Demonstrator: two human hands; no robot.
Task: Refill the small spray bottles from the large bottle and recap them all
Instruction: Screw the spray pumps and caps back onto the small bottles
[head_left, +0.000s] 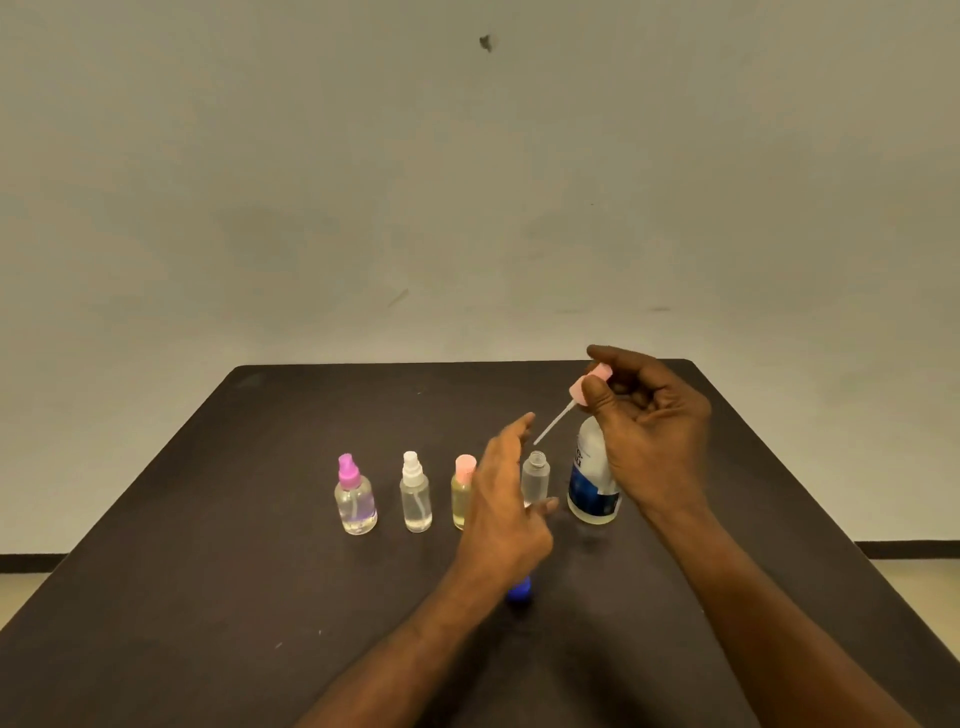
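Observation:
A row of small bottles stands on the dark table: one with a purple sprayer, one with a white sprayer, a yellowish one with a pink cap, and an uncapped clear bottle. The large bottle with a blue label stands just right of it, partly behind my right hand. My right hand pinches a pink spray cap whose dip tube slants down toward the open bottle's mouth. With straight fingers, my left hand hovers beside the uncapped bottle, its thumb near the base.
A blue cap lies on the table under my left wrist, mostly hidden. A plain wall rises behind the table's far edge. Floor shows at both sides.

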